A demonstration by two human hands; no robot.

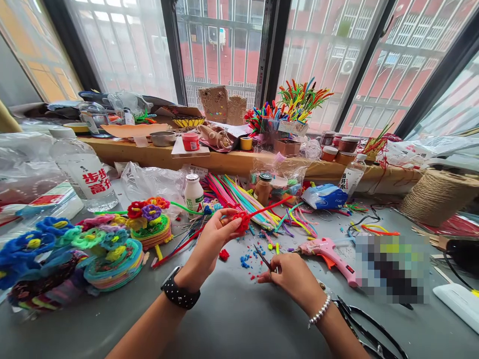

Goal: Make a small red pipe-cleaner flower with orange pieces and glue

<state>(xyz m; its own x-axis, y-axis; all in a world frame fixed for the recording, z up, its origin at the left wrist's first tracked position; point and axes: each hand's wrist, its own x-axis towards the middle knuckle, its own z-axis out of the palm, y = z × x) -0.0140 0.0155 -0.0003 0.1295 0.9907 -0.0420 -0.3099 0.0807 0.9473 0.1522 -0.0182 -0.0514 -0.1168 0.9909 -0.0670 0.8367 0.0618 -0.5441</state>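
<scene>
My left hand, with a watch on the wrist, pinches a looped red pipe-cleaner flower. One straight red stem runs from it up to the right. Small scissors are in my right hand, blades pointing up and left, a little apart from the red flower. Blue clippings and a small red tuft lie on the table between the hands. Beside my right hand rests a pink glue gun. A bundle of coloured pipe cleaners lies behind my left hand.
Finished pipe-cleaner flowers and round layered pieces stand at the left near a water bottle. A small white bottle and a brown jar stand behind. Twine spool and black-framed glasses are at right.
</scene>
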